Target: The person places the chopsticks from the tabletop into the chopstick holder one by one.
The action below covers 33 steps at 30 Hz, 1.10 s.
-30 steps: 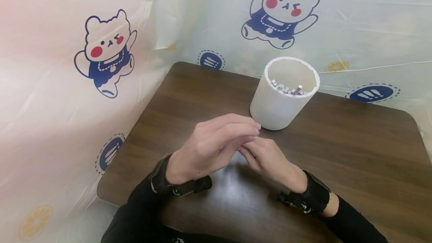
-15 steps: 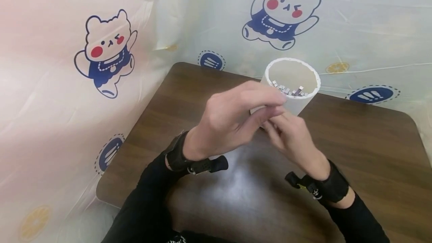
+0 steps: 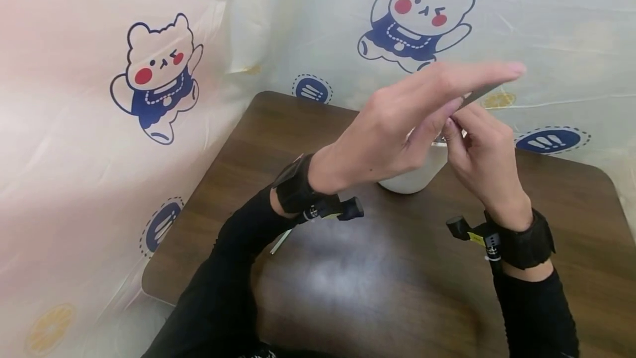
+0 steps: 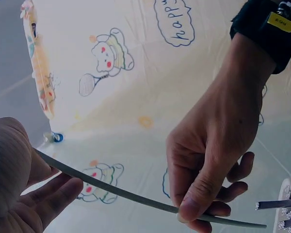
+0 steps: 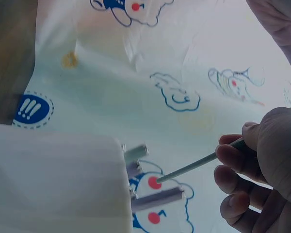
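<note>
A thin, flexible grey-green strip runs between my two hands in a slight bend. My right hand pinches it near one end between thumb and fingertips, and a short tip sticks out past them in the left wrist view. Farther along, my left hand grips the strip between its thumb and long fingers. Both hands are raised in front of the white cylindrical container, overlapping most of it in the head view. In the right wrist view, the strip's free tip points toward the sticks poking out of the container.
Several sticks in grey, purple and pale green stand in the container. A thin pale stick shows beside the left forearm. The brown wooden table ends at a printed curtain behind and at the left.
Both hands have risen and moved right together, from over the table to in front of the container's upper part. A piece of the strip now shows between them in the head view.
</note>
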Available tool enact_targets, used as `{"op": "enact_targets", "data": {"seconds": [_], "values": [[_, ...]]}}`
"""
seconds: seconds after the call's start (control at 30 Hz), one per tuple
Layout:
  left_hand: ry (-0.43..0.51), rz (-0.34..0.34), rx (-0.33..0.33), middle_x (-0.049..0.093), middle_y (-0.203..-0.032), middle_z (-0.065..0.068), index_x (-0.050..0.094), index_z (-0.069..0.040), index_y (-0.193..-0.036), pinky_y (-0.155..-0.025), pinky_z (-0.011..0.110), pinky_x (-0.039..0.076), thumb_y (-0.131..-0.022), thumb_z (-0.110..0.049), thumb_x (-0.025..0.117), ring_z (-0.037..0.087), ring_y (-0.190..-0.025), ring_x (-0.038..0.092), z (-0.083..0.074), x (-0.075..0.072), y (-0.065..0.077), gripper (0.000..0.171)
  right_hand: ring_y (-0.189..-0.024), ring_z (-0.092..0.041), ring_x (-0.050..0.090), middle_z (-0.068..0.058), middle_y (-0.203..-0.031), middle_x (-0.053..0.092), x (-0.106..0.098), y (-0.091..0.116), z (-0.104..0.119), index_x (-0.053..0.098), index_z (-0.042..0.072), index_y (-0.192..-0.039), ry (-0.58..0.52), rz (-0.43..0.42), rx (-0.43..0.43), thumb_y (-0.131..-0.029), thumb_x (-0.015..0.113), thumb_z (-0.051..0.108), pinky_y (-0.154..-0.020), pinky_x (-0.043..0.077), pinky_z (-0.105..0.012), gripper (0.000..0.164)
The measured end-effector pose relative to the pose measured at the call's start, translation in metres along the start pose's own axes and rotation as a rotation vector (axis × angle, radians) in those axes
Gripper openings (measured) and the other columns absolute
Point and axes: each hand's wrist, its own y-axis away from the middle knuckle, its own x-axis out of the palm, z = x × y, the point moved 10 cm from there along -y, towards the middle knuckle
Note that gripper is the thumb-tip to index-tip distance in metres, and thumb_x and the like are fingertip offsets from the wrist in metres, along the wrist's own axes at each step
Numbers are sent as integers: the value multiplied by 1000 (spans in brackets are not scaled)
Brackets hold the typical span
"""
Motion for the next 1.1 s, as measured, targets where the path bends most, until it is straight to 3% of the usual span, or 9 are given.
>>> {"op": "enact_targets", "data": {"seconds": [0.13,0.23,0.47,0.63,0.8,0.93,1.03,1.1], "values": [[44,17,-43,57,-147,19,52,11,-137,-96,16,42,-105,-4,32,5,-121,54,11,5,-3,41,-72,-2,35,-16,-76,55,2,2,-5,71,-4,-103,-4,22,17,-93,63,-6,-66,25,-12,13],[46,27,-49,55,-149,20,50,12,-139,-93,17,41,-104,-1,30,5,-121,53,14,8,-3,42,-73,-4,38,-16,-78,57,2,3,-8,72,-3,-106,-2,25,24,-93,63,-5,-67,26,-12,16],[69,59,-53,51,-151,24,43,16,-141,-115,16,37,-103,1,34,9,-133,52,23,17,-3,42,-76,-4,38,-19,-80,55,3,7,-15,73,-6,-104,-8,12,38,-90,65,-8,-70,28,-12,16],[79,61,-70,52,-150,24,46,14,-141,-112,16,40,-99,5,33,10,-131,54,35,25,5,45,-74,-14,40,-22,-81,55,3,8,-19,72,-8,-103,-4,-1,52,-88,69,-6,-71,28,-13,15],[-22,61,-87,60,-144,16,55,4,-139,-95,15,41,-91,10,28,11,-122,55,55,38,18,56,-74,-11,38,-24,-81,53,-1,7,-22,73,-8,-102,13,-38,65,-89,71,-4,-70,25,-15,14],[-125,75,-95,63,-137,11,59,-3,-139,-109,16,37,-91,10,27,15,-125,56,71,50,31,60,-79,-6,36,-24,-79,48,-3,8,-28,73,-9,-100,30,-52,83,-89,72,-1,-71,25,-17,14],[-157,93,-127,62,-136,10,60,-7,-140,-118,18,32,-91,10,28,17,-129,54,84,59,42,61,-79,-5,35,-23,-78,47,-3,10,-32,73,-8,-100,38,-49,94,-88,73,2,-71,25,-18,15],[-162,106,-159,60,-137,9,60,-9,-140,-117,17,32,-91,9,29,16,-129,53,92,65,50,61,-80,-3,35,-23,-79,47,-1,12,-34,73,-8,-101,39,-36,100,-88,74,3,-71,25,-18,16]]}}
